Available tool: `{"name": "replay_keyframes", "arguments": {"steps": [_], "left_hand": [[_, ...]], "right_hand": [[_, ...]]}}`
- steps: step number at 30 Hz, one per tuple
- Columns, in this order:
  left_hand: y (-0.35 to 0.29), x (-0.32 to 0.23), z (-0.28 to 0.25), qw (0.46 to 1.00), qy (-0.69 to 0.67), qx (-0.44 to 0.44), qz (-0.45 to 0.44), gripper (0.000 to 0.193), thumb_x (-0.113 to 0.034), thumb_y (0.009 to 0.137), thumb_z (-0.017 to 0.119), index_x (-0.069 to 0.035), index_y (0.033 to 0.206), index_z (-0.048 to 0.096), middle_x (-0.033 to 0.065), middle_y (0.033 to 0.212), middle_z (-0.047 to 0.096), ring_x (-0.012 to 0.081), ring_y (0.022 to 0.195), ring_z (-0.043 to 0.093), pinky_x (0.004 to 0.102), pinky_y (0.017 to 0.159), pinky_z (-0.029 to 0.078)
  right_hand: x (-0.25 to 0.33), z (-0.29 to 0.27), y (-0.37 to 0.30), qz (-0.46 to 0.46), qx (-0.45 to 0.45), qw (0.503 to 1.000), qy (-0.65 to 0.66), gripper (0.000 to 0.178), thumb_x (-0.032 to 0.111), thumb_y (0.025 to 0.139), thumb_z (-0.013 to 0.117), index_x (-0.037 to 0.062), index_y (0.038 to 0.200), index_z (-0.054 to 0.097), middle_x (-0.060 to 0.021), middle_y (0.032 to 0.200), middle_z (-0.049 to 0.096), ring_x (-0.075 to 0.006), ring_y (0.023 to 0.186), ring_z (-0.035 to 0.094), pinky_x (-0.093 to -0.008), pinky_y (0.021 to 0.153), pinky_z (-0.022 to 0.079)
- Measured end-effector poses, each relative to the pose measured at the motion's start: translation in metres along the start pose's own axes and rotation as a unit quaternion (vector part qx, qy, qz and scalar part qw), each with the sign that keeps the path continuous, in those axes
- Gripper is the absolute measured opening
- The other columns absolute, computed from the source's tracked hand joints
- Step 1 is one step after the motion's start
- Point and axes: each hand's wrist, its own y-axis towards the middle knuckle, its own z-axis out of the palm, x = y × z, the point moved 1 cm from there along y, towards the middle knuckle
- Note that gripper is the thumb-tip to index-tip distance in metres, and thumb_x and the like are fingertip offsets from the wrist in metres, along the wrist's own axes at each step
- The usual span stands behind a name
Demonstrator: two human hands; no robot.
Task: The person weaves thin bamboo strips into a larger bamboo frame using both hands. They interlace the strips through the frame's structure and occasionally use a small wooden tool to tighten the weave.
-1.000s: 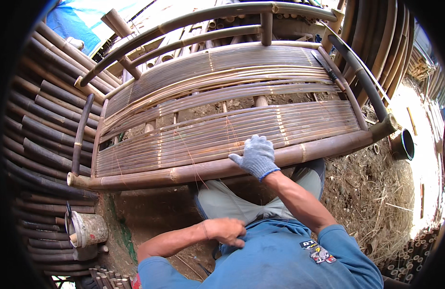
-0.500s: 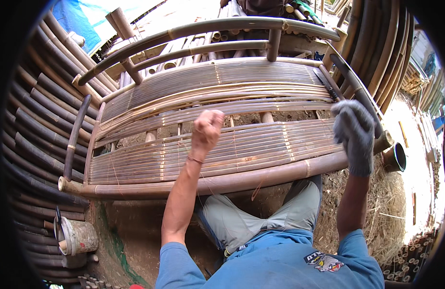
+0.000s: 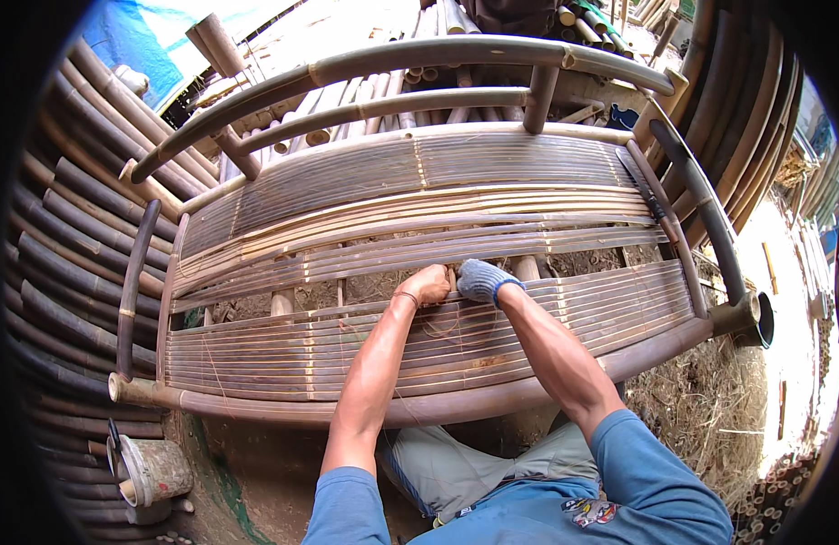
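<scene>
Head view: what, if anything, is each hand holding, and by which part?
Cannot be told: the left hand and gloved right hand curl close together by the front slats, hiding any hold.

From the middle of the long, brown bamboo bench [image 3: 492, 397], a long, dark-handled metal knife [image 3: 639, 179] lies on the seat at 2 o'clock. Beyond the bench, a round, black container [image 3: 762, 320] is at 3, pale, dry straw [image 3: 733, 381] at 4, a round, whitish bucket [image 3: 158, 472] at 8, dark, cylindrical bamboo poles [image 3: 74, 259] at 9, a blue, flat sheet [image 3: 168, 53] at 10.
</scene>
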Motion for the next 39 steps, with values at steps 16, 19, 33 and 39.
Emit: {"name": "replay_keyframes", "arguments": {"steps": [16, 19, 33, 39], "left_hand": [[-0.090, -0.076, -0.081, 0.854, -0.476, -0.128, -0.167, 0.032, -0.028, 0.086, 0.074, 0.002, 0.097, 0.074, 0.0063, 0.088, 0.072, 0.0143, 0.088, 0.064, 0.0296, 0.082, 0.049], [-0.101, -0.085, -0.064, 0.904, -0.216, -0.305, -0.209, 0.050, -0.034, 0.091, 0.068, 0.003, 0.124, 0.063, 0.0190, 0.121, 0.065, 0.0289, 0.113, 0.063, 0.0376, 0.099, 0.049], [-0.164, -0.349, -0.008, 0.874, -0.126, -0.271, 0.383, 0.015, -0.012, 0.083, 0.068, -0.007, 0.079, 0.055, 0.0064, 0.079, 0.050, 0.0230, 0.074, 0.054, 0.0356, 0.064, 0.049], [-0.169, -0.238, -0.059, 0.855, -0.250, -0.415, 0.186, 0.026, -0.012, 0.089, 0.065, -0.002, 0.114, 0.066, 0.0137, 0.109, 0.067, 0.0300, 0.092, 0.068, 0.0379, 0.079, 0.057]], "right_hand": [[0.085, -0.100, -0.137, -0.029, -0.304, 0.904, 0.300, 0.019, 0.024, 0.091, 0.069, 0.0072, 0.099, 0.072, -0.0112, 0.090, 0.068, -0.0275, 0.086, 0.066, -0.0375, 0.081, 0.053], [0.111, -0.162, -0.241, -0.022, -0.250, 0.730, 0.636, 0.017, 0.013, 0.096, 0.063, -0.0016, 0.090, 0.067, -0.0085, 0.084, 0.067, -0.0191, 0.077, 0.065, -0.0340, 0.072, 0.054], [0.097, -0.089, -0.195, 0.254, 0.105, 0.723, 0.633, 0.072, 0.067, 0.093, 0.051, -0.0024, 0.109, 0.061, -0.0152, 0.079, 0.071, -0.0230, 0.055, 0.067, -0.0388, 0.050, 0.057], [0.077, -0.105, -0.130, 0.189, -0.230, 0.806, 0.511, 0.034, 0.031, 0.098, 0.057, 0.0019, 0.084, 0.068, -0.0064, 0.066, 0.059, -0.0184, 0.058, 0.059, -0.0339, 0.057, 0.053]]}}
